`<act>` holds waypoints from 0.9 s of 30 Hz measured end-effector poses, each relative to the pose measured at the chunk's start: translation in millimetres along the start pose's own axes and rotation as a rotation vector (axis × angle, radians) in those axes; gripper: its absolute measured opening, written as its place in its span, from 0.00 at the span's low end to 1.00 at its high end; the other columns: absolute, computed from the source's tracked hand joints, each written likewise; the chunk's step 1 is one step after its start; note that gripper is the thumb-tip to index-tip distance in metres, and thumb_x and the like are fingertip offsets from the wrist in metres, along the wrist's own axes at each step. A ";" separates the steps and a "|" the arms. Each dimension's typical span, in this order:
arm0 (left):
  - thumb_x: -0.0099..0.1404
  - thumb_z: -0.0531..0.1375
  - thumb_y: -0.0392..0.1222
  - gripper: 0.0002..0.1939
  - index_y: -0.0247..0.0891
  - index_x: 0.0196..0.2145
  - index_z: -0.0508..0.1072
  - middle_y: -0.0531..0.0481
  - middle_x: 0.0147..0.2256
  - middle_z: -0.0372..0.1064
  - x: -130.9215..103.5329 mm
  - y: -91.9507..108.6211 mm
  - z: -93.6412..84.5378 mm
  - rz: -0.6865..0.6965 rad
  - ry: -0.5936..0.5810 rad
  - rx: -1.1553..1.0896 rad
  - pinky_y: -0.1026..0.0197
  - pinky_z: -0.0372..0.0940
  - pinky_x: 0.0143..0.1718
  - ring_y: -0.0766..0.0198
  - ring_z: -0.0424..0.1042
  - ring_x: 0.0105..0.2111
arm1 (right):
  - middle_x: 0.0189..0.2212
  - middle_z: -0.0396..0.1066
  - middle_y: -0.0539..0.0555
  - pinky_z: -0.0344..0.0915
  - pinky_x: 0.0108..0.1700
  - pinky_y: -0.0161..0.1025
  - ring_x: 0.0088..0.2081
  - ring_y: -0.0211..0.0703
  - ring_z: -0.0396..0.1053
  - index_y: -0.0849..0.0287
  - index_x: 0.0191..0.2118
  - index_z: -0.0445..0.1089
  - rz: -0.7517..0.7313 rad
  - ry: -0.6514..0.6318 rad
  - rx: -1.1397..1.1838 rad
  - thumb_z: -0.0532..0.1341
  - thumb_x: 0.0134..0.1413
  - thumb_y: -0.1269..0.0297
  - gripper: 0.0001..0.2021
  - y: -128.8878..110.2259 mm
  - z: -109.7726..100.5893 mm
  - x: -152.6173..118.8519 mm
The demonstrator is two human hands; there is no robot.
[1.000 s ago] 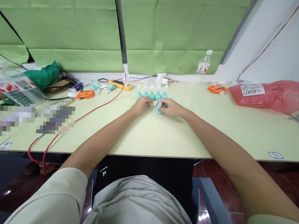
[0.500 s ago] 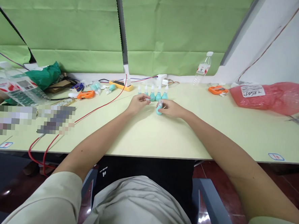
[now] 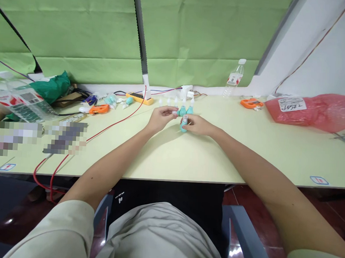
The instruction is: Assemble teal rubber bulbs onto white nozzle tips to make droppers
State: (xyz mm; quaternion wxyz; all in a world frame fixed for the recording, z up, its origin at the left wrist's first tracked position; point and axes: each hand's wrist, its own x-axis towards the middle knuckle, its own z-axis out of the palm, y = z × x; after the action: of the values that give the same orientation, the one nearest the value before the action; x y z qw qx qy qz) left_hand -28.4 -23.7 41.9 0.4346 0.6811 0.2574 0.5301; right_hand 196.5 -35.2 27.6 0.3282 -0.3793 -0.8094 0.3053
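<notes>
My right hand (image 3: 198,125) grips a small teal bottle (image 3: 183,125) with a clear top, upright on the pale table. Just left of it, my left hand (image 3: 161,118) pinches a small clear piece (image 3: 175,113), too small to make out fully. Behind my hands stands a row of several teal bottles with white pointed tips; the rightmost teal bottle (image 3: 190,110) shows best, and those on the left are partly hidden by my left hand.
Orange clippers (image 3: 251,103), a red plastic bag (image 3: 310,111) and a clear water bottle (image 3: 234,79) are on the right. Further left lie a yellow tool (image 3: 139,98), an orange tool (image 3: 99,109), a red cable (image 3: 114,124) and large water bottles (image 3: 24,103).
My left hand has moved slightly right with the clear piece, closer to the held bottle, and now covers more of the row behind. My right hand has barely moved.
</notes>
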 end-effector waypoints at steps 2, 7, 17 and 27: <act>0.51 0.75 0.53 0.23 0.34 0.38 0.81 0.40 0.45 0.79 0.0 1.3 0.8 0.001 0.000 -0.007 0.52 0.73 0.49 0.59 0.77 0.40 | 0.34 0.70 0.50 0.64 0.43 0.41 0.36 0.43 0.66 0.57 0.37 0.68 -0.003 0.001 0.004 0.63 0.51 0.59 0.10 0.7 0.2 0.3; 0.52 0.75 0.53 0.21 0.34 0.37 0.81 0.40 0.45 0.79 -0.3 6.2 2.0 0.017 -0.018 -0.029 0.53 0.74 0.47 0.61 0.77 0.38 | 0.34 0.71 0.51 0.64 0.43 0.41 0.35 0.43 0.66 0.58 0.37 0.69 0.006 0.005 0.008 0.64 0.50 0.59 0.10 0.7 0.4 0.2; 0.54 0.74 0.53 0.21 0.34 0.38 0.82 0.43 0.37 0.79 -1.4 15.0 3.9 -0.004 -0.016 0.013 0.56 0.73 0.43 0.61 0.77 0.35 | 0.34 0.71 0.51 0.64 0.43 0.41 0.36 0.44 0.66 0.58 0.37 0.70 0.013 -0.001 0.010 0.64 0.50 0.59 0.10 -1.9 0.3 -0.4; 0.56 0.71 0.44 0.12 0.33 0.36 0.82 0.44 0.34 0.79 2.9 11.7 -0.8 -0.055 0.043 -0.020 0.55 0.72 0.42 0.61 0.77 0.33 | 0.30 0.67 0.49 0.61 0.39 0.40 0.32 0.41 0.64 0.58 0.34 0.68 0.026 0.010 0.097 0.65 0.47 0.60 0.09 -4.7 4.2 -1.2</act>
State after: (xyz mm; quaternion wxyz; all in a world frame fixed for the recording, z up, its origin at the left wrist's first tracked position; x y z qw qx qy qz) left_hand -29.6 -26.8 53.5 0.4503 0.6577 0.2801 0.5349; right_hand 191.9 -39.6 28.3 0.3465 -0.3747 -0.7871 0.3465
